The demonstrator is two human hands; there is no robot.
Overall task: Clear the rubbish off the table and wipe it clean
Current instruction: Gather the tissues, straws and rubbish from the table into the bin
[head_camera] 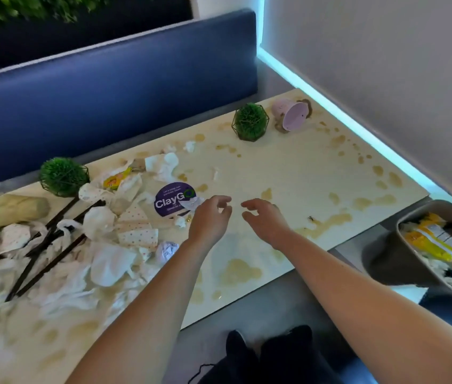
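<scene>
A cream table (288,173) is spotted with brown spills. Crumpled white tissues and dotted paper scraps (125,217) lie heaped on its left half, with several dark chopsticks (50,250) among them. A purple round ClayGo sticker (171,200) sits near the middle. My left hand (211,217) hovers just right of the sticker, fingers loosely curled, holding nothing. My right hand (263,217) hovers beside it over bare table, fingers relaxed and also holding nothing. A grey bin (413,225) at the right edge contains yellow wrappers and tissues.
Two green ball plants in wire frames (250,121) (63,176) stand on the table. A pink pot (291,113) lies tipped over at the far corner in a spill. A blue bench back (108,87) runs behind; a wall is on the right.
</scene>
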